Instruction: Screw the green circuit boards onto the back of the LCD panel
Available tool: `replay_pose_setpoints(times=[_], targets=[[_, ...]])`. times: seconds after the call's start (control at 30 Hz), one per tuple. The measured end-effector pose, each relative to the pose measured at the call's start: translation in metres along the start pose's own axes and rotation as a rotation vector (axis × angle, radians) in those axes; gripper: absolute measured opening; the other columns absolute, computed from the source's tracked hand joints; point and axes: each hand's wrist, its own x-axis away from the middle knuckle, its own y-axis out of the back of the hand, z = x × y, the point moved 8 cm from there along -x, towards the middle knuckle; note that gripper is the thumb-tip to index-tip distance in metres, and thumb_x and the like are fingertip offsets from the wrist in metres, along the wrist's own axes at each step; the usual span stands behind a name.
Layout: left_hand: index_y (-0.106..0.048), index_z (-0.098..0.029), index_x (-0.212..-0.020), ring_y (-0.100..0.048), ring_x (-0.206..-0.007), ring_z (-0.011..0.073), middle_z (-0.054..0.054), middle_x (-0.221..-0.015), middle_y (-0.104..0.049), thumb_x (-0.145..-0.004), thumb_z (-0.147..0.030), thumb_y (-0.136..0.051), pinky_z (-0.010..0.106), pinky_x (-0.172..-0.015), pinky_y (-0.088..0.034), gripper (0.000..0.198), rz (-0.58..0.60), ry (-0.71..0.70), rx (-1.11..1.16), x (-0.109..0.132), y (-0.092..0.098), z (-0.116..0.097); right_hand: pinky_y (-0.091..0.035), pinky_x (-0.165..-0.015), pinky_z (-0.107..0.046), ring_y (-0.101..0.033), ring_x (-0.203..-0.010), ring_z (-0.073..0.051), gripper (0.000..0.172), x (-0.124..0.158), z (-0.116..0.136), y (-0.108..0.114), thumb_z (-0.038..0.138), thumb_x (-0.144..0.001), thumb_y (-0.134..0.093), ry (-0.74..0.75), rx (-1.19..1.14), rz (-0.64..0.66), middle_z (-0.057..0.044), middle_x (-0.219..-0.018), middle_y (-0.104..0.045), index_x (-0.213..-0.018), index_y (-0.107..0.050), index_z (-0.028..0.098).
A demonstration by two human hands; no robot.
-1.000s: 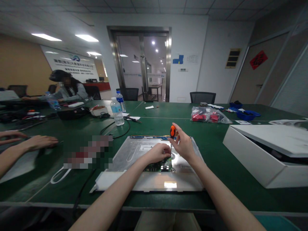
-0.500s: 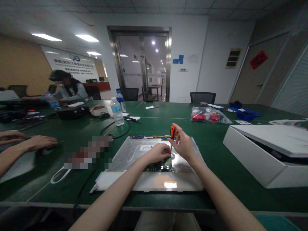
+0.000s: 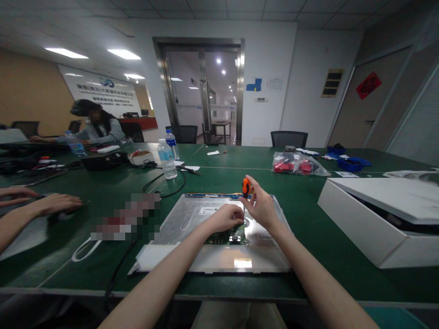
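A flat metal-backed display panel (image 3: 185,228) lies on the green table in front of me. A green circuit board (image 3: 222,237) sits on it, partly under my left hand. My right hand (image 3: 259,203) grips an orange-and-black screwdriver (image 3: 246,187), held upright with its shaft pointing down at the board's upper right edge. Close to the shaft's lower end is my left hand (image 3: 227,217), its fingers bent and pressed together. Whatever they pinch is hidden or too small to name.
At right stands a white box (image 3: 363,228) with its lid ajar. Two water bottles (image 3: 167,160), black cables and a plastic bag of red parts (image 3: 298,164) are farther back. A co-worker's hands (image 3: 51,204) rest at left; another person (image 3: 99,125) sits beyond.
The screwdriver's handle has turned slightly, showing more orange. Both my hands stay in the same place, and the panel has not moved.
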Motion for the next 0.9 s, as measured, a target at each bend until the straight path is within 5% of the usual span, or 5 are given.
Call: replay_pose_setpoints(times=[0.23, 0.53, 0.9], targets=[[-0.064, -0.013, -0.074, -0.054, -0.063, 0.0135, 0.000, -0.067, -0.061, -0.075, -0.014, -0.060, 0.021, -0.060, -0.039, 0.004, 0.007, -0.011, -0.002, -0.0001, -0.0016, 0.0008, -0.041, -0.055, -0.024, -0.053, -0.051, -0.014, 0.061, 0.0005, 0.0034, -0.0002, 0.022, -0.081, -0.051, -0.010, 0.009, 0.019, 0.005, -0.060, -0.054, -0.140, -0.035, 0.019], [-0.064, -0.014, -0.072, -0.052, -0.061, 0.0130, -0.001, -0.065, -0.059, -0.074, -0.016, -0.063, 0.021, -0.059, -0.038, 0.003, 0.002, -0.001, -0.014, -0.0005, -0.0004, 0.0012, -0.042, -0.059, -0.025, -0.051, -0.055, -0.012, 0.062, -0.0010, 0.0026, -0.0001, 0.028, -0.082, -0.057, 0.043, 0.031, 0.009, 0.000, -0.080, -0.060, -0.141, -0.038, 0.021], [-0.065, -0.014, -0.073, -0.054, -0.063, 0.0138, 0.000, -0.067, -0.061, -0.074, -0.016, -0.060, 0.022, -0.061, -0.039, 0.006, 0.006, -0.002, -0.004, 0.0002, -0.0008, 0.0008, -0.040, -0.054, -0.024, -0.057, -0.052, -0.016, 0.062, 0.0016, -0.0036, -0.0036, 0.027, -0.079, -0.058, -0.044, 0.016, 0.019, 0.006, -0.062, -0.055, -0.136, -0.035, 0.020]])
